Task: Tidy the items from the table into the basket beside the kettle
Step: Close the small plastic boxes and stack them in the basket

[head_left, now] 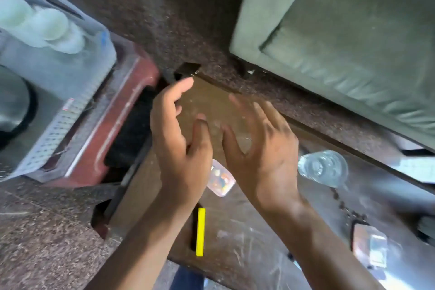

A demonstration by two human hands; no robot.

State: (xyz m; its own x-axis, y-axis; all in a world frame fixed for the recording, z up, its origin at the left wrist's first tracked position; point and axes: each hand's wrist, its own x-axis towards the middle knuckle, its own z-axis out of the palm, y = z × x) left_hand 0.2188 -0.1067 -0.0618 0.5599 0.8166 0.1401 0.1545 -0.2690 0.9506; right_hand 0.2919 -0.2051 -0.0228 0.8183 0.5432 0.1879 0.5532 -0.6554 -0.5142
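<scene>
Both hands hover over the brown table [237, 242], fingers spread and empty. My left hand [181, 139] is near the table's far left corner; my right hand [261, 146] is just right of it. Under them lies a small clear packet with colourful contents [222, 178]. A yellow-and-black bar [200, 232] rests near the table's front left edge. A clear plastic bottle [322, 167] lies on its side to the right. A shiny card or packet [369, 246] sits at the right. The perforated grey basket [58, 92], holding pale round lids, stands at left on a red stool, beside the kettle [14, 106].
A green upholstered sofa [341, 37] fills the upper right. The floor [164, 7] is speckled dark stone. The red stool [113, 125] stands close against the table's left side. A dark chain [343, 205] lies on the table near the bottle.
</scene>
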